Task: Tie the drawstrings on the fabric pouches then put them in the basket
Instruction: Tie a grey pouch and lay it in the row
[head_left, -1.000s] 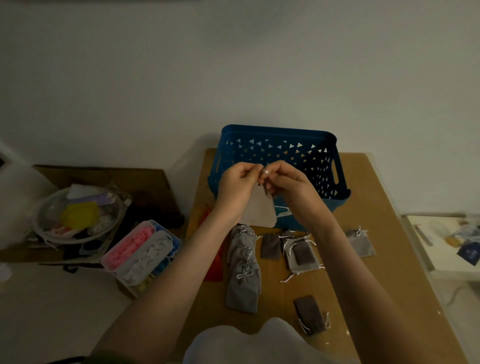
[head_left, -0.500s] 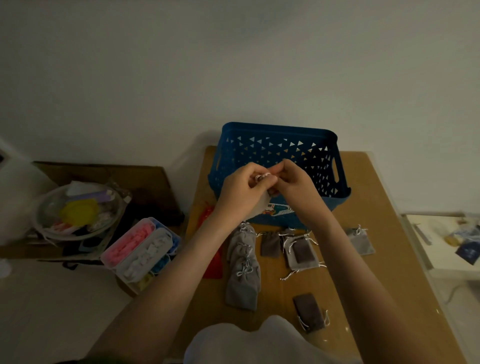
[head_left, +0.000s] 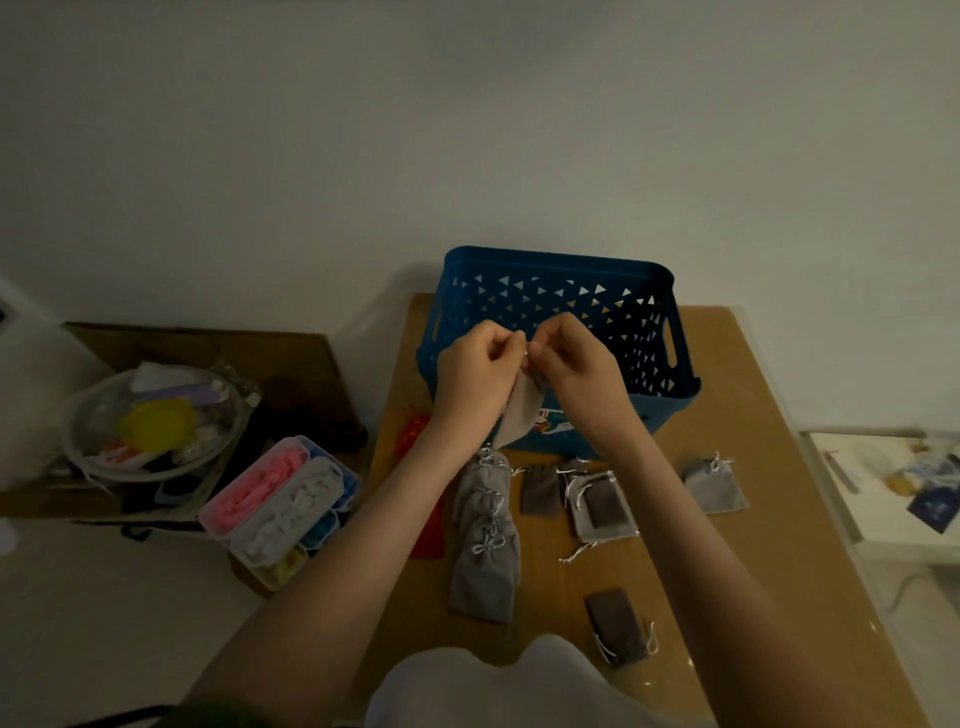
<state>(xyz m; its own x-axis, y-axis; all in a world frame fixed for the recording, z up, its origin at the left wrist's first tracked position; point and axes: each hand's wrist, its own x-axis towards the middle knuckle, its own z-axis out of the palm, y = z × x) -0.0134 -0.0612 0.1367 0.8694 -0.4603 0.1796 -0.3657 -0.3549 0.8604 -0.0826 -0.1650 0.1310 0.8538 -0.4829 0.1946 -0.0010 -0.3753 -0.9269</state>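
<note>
Hanging mouth-up, pale pouch (head_left: 519, 413), long axis near vertical, top pinched by left hand (head_left: 475, 369), right hand (head_left: 571, 364)

The sticker (head_left: 554, 423) on the basket (head_left: 561, 259) cannot be read.

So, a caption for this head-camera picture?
Head view: left hand and right hand hold a pale pouch in front of the blue basket.

Left hand (head_left: 478, 369) and right hand (head_left: 569, 364) meet at fingertips, fingers curled.
</note>
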